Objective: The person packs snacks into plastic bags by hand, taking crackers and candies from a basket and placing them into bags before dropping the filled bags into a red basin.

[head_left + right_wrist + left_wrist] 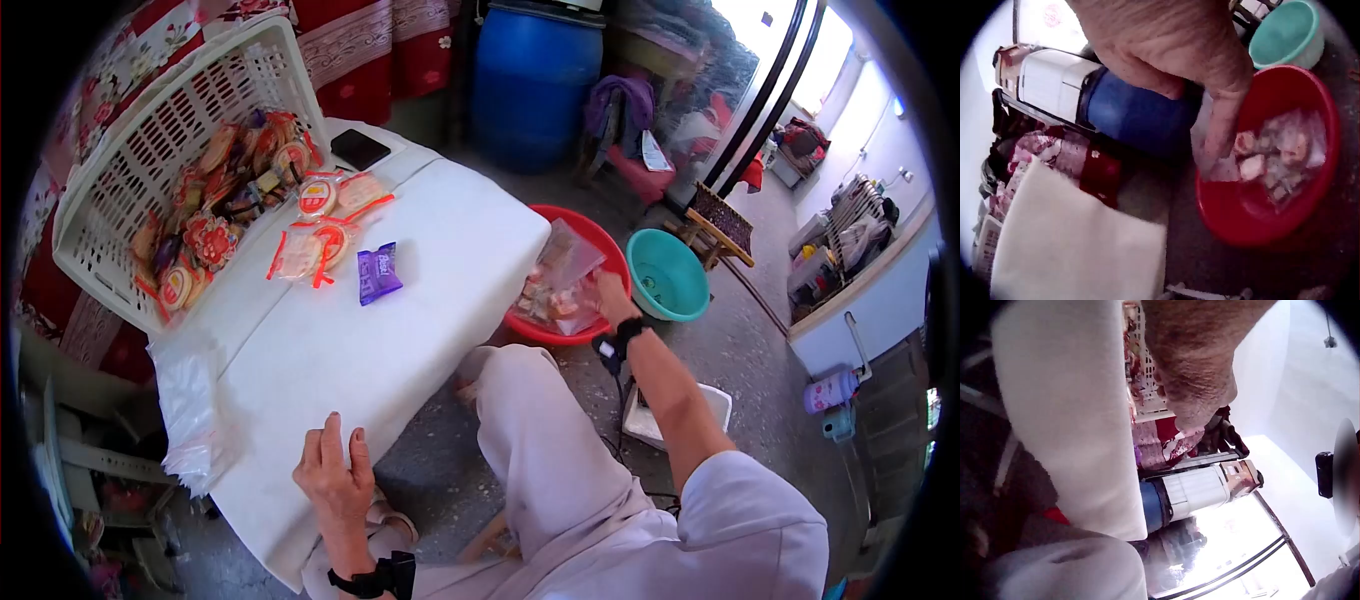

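Observation:
My right hand [608, 297] reaches into the red basin [622, 262] on the floor. There it is beside a clear plastic bag [570, 262] of small packaged snacks. In the right wrist view the thumb stands apart from a straight finger [1222, 122], which overlaps the bag's clear plastic. My left hand [335, 475] is by the near edge of the white-covered table [330, 360], fingers loosely bent and holding nothing. On the table are a purple snack packet [379, 274] and several clear packets with red edges, one a round biscuit packet [318, 195].
A white plastic basket [285, 70] of wrapped snacks leans at the table's far left. Nearby lie a phone [360, 149] and a stack of clear bags [190, 400]. A teal basin [668, 275] stands beside the red one; a blue barrel [535, 90] is behind.

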The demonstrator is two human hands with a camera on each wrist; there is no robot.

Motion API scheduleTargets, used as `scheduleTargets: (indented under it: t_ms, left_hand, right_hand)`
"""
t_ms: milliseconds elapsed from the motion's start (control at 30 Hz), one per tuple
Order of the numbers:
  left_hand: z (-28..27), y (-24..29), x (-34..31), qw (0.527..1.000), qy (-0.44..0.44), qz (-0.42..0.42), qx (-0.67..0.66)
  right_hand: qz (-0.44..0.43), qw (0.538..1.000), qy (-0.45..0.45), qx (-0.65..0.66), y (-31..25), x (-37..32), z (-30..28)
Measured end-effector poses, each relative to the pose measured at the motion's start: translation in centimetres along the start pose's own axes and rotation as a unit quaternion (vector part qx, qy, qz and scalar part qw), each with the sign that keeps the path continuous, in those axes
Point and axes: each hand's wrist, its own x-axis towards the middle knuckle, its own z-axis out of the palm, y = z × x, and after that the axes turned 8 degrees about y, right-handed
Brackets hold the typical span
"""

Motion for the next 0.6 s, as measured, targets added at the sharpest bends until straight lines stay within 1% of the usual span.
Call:
scheduleTargets:
  t_ms: [33,67,100,133,200,233,300,333,367,433,467,500,533,567,600]
  left_hand:
    - [-0.2,0.0,0.0,1.0,0.002,-0.002,0.001]
    - [-0.4,0.0,0.0,1.0,0.003,-0.004,0.002]
    - [0.7,0.3,-0.5,1.0,0.006,-0.022,-0.01]
    - [0.4,0.2,-0.4,1.0,-0.001,-0.019,-0.002]
    - [-0.1,0.0,0.0,1.0,-0.008,-0.018,0.013]
    - [0.0,0.1,0.0,1.0,-0.005,-0.019,0.003]
    - [0.0,0.1,0.1,1.0,0.008,-0.028,0.009]
    - [0.1,0.1,0.2,0.999,0.021,-0.028,-0.005]
    - [-0.2,0.0,0.2,0.999,0.036,-0.029,-0.011]
    - [-0.8,-0.2,0.3,0.998,0.043,-0.046,-0.005]
    - [-1.0,-0.5,0.4,0.997,0.056,-0.057,0.02]
    - [-0.9,-0.8,0.4,0.995,0.079,-0.048,0.019]
    - [-1.0,-1.2,0.3,0.994,0.101,-0.036,0.015]
    - [-1.1,-1.5,0.2,0.993,0.111,-0.04,0.028]
    - [-1.1,-1.8,0.1,0.989,0.131,-0.065,0.028]
  right_hand:
    - [0.028,0.999,0.03,-0.003,2.0,-0.6,0.0]
    - [0.05,0.996,0.039,-0.056,2.6,-3.6,0.4]
    - [0.062,0.988,0.059,-0.128,1.3,-6.2,-0.4]
    - [0.066,0.988,0.056,-0.129,2.3,-7.8,-0.4]
    - [0.028,0.994,-0.013,-0.107,3.4,-10.6,0.3]
    - [0.028,0.993,-0.019,-0.112,2.0,-12.2,0.6]
    - [-0.002,0.977,-0.046,-0.206,-2.3,-16.6,2.8]
    - [-0.05,0.98,-0.06,-0.186,-3.2,-17.1,3.4]
    - [-0.094,0.979,-0.081,-0.162,-4.0,-17.5,4.3]
    - [-0.144,0.968,-0.15,-0.138,-6.6,-20.2,8.4]
    - [-0.159,0.957,-0.193,-0.148,-8.1,-22.6,10.9]
    - [-0.176,0.944,-0.232,-0.158,-9.5,-25.3,13.4]
    - [-0.213,0.918,-0.275,-0.188,-10.3,-27.6,16.1]
    - [-0.217,0.913,-0.291,-0.188,-10.4,-29.4,18.7]
    - [-0.229,0.875,-0.366,-0.219,-10.4,-31.1,21.2]
